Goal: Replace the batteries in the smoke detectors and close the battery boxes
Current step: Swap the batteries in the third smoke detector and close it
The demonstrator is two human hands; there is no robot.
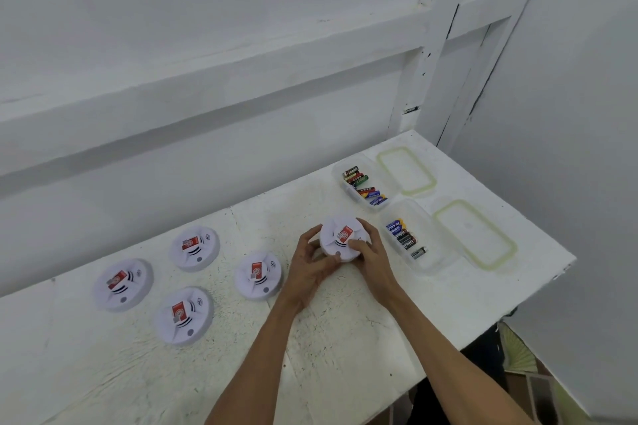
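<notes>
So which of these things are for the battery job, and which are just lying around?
For the job: the smoke detector held by the left hand and right hand; four more detectors; two open battery boxes; their two lids.

Just lying about: the greenish and brown bits on the floor past the table edge, too unclear to name.

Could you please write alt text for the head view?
The left hand and right hand hold a white smoke detector at a white table. Four more detectors lie left of it, two open battery boxes right.
</notes>
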